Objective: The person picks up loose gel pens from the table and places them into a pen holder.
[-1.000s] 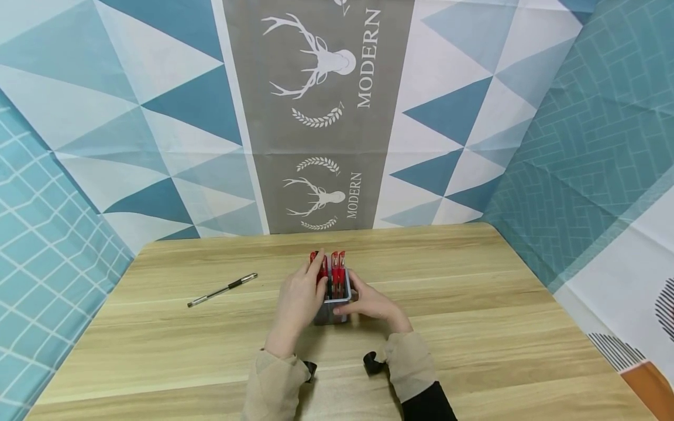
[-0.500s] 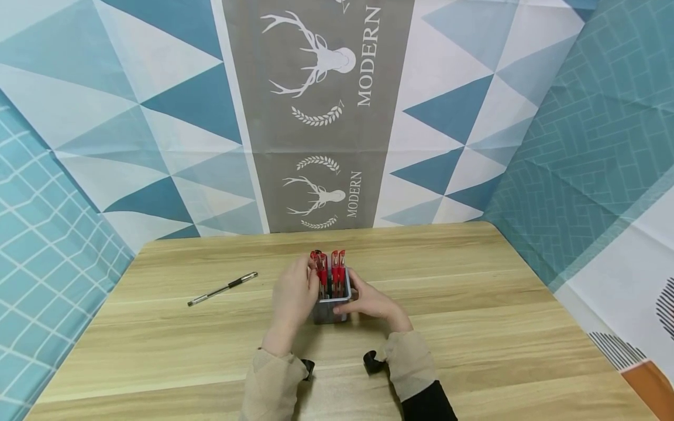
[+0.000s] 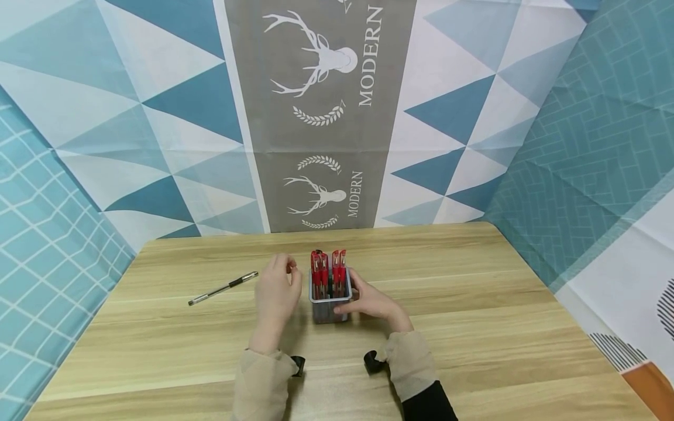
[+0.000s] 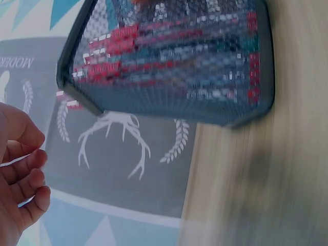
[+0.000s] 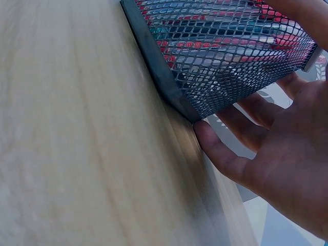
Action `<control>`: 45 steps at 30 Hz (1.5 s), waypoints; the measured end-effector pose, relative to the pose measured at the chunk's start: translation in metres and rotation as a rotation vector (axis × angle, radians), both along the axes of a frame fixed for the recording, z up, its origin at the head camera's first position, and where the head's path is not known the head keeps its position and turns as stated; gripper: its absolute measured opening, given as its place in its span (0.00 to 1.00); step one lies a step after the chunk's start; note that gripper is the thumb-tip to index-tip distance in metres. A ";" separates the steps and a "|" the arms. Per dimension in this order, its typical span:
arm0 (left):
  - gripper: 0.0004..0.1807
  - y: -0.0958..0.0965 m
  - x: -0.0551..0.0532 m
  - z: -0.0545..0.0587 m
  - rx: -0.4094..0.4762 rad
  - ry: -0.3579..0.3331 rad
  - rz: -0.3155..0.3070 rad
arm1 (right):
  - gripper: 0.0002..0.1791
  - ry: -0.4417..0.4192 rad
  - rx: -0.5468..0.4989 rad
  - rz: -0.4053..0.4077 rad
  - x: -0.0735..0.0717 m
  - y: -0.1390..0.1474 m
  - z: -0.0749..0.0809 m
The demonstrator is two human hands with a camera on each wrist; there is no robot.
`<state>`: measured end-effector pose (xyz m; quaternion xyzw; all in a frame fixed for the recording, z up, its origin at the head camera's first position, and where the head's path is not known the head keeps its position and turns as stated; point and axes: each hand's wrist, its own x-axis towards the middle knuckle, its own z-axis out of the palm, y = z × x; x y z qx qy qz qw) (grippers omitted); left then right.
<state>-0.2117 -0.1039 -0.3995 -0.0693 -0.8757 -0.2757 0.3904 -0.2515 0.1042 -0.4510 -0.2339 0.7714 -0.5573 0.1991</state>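
Note:
A dark mesh pen holder (image 3: pixel 329 310) stands upright on the table, holding several red pens (image 3: pixel 339 272). My right hand (image 3: pixel 372 299) grips its right side, thumb at the front and the other fingers round the back; in the right wrist view the fingers (image 5: pixel 256 120) curl along the mesh wall (image 5: pixel 225 72). My left hand (image 3: pixel 278 289) is apart from the holder on its left, fingers loosely curled around nothing; the left wrist view shows those fingers (image 4: pixel 25 174) bare beside the holder (image 4: pixel 169 102). A clear pen with a black grip (image 3: pixel 223 287) lies on the table to the left.
The wood-grain table (image 3: pixel 474 327) reaches back to a patterned cloth wall (image 3: pixel 321 128). Patterned cloth also hangs at the left (image 3: pixel 47 251) and right sides. A black strap end (image 3: pixel 374 362) sticks out at the right wrist.
My left hand has moved off the red pens and drawn left, away from the holder. The right hand stays on the holder, and the loose pen has not moved.

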 end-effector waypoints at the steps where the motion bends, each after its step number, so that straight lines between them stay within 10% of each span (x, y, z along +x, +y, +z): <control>1: 0.03 -0.002 0.000 0.000 0.006 0.019 0.010 | 0.52 -0.006 -0.001 -0.001 0.000 0.000 0.000; 8: 0.05 -0.018 -0.001 -0.004 0.028 0.043 0.102 | 0.54 -0.029 -0.008 0.002 0.001 0.000 0.003; 17: 0.12 -0.029 -0.001 -0.011 -0.002 -0.121 0.174 | 0.53 -0.024 -0.015 0.037 0.014 0.000 0.027; 25: 0.14 -0.039 -0.005 -0.023 -0.015 -0.196 0.200 | 0.55 -0.021 -0.018 0.014 0.001 -0.001 0.003; 45: 0.23 -0.070 0.001 -0.039 -0.020 -0.562 0.173 | 0.57 -0.032 -0.025 0.011 0.000 0.002 0.001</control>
